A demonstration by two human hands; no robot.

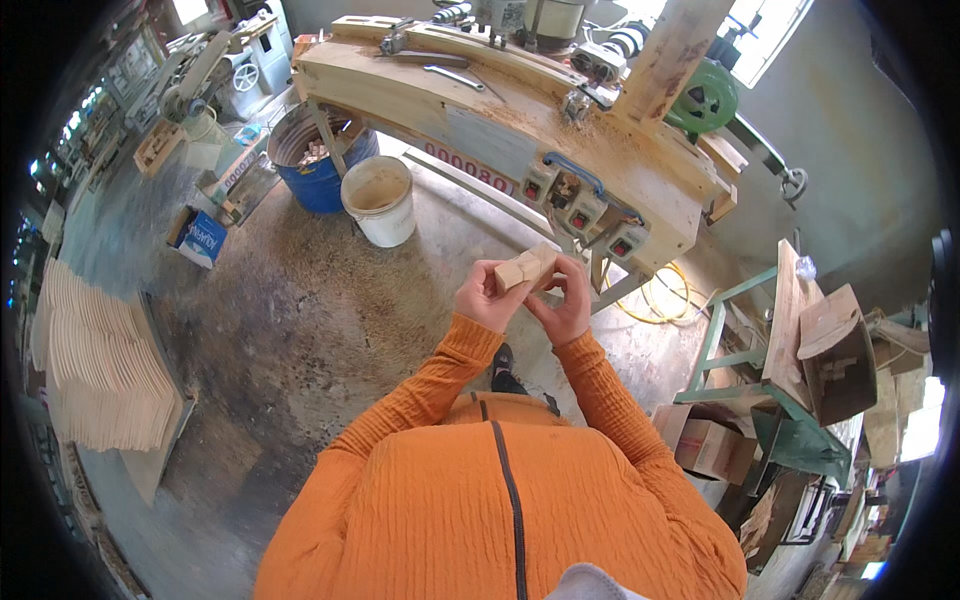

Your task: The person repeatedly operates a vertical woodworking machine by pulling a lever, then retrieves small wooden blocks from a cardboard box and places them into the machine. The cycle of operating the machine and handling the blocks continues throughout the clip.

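Both hands, left hand [487,297] and right hand [566,306], hold a small wood block [526,267] up close, fingers wrapped round it, above the dusty floor [300,300].

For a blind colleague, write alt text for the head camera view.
Both hands, left hand and right hand, hold a small pale wooden block in front of a sawdust-covered woodworking machine. A white bucket and blue barrel stand on the dusty floor.

Even, soft daylight enters through a blown-out window [765,40] well above and right of the hands; shadows are faint. The centre is sharp, while fisheye bending and black vignetting mark the rim.
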